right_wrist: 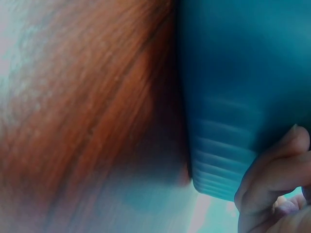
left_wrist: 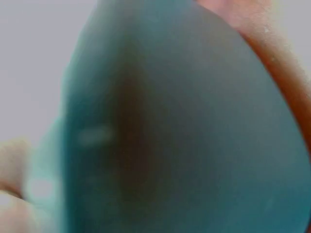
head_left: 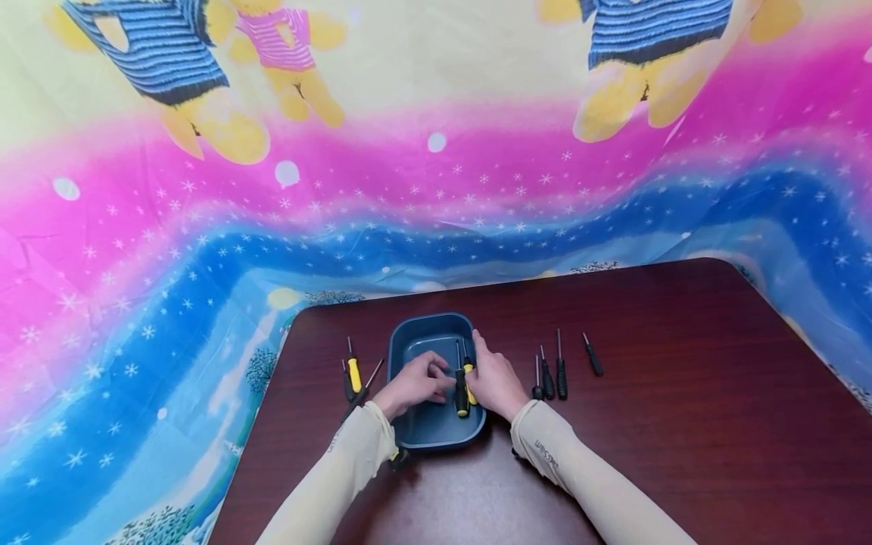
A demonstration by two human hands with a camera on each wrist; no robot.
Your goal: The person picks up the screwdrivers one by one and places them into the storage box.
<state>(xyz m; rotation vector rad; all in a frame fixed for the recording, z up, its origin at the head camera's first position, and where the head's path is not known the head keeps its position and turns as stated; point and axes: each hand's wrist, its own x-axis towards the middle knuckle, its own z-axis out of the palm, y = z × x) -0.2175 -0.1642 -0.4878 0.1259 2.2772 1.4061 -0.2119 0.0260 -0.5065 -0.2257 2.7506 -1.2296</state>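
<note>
A dark blue-grey tray [head_left: 436, 439] stands on the table. Inside, along its right side, lie a screwdriver with a black, yellow-ended handle [head_left: 462, 397] and a second screwdriver with a yellow and black handle [head_left: 471, 390]. My left hand [head_left: 418, 384] is in the tray, fingers loosely bent, tips right at the black handle. My right hand [head_left: 496, 380] holds the tray's right wall, thumb inside over the yellow handle and index finger stretched along the rim. Curled fingers [right_wrist: 277, 170] show against the outer wall [right_wrist: 218, 121] in the right wrist view. The left wrist view is mostly blurred tray.
Left of the tray lie several screwdrivers, one with a yellow handle [head_left: 354, 375]. On the right, several black-handled screwdrivers [head_left: 562, 378] lie side by side, with a smaller one [head_left: 596, 363] farther right. A printed cloth [head_left: 436, 182] hangs behind the dark wooden table [head_left: 702, 378].
</note>
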